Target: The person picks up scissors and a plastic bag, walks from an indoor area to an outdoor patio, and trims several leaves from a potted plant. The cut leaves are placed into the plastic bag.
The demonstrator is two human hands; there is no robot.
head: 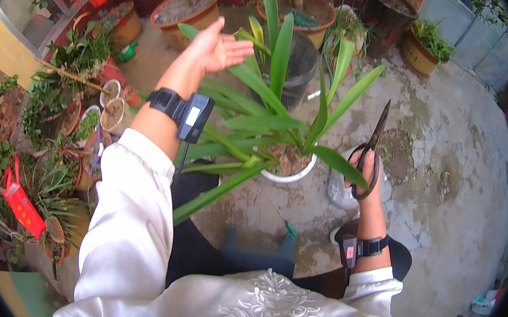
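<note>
A leafy potted plant with long strap-shaped green leaves (278, 67) grows from a round white pot (287, 176) on the ground before me. Palm turned up, my left hand (224, 51) reaches past its upper left leaves and holds nothing. Its fingers are extended, beside the leaves; I cannot tell whether they touch. My right hand (364, 169) grips the handles of dark metal scissors (376, 130) to the right of the pot. The blades point away from me and look nearly closed. One leaf tip crosses in front of the scissor handles.
A black bucket (302, 70) stands behind the plant. A clear plastic bag (342, 192) lies beneath my right hand. A green-handled screwdriver (290, 228) rests on the concrete near my knees. Potted plants crowd the left side; large terracotta-coloured planters (187, 22) line the back.
</note>
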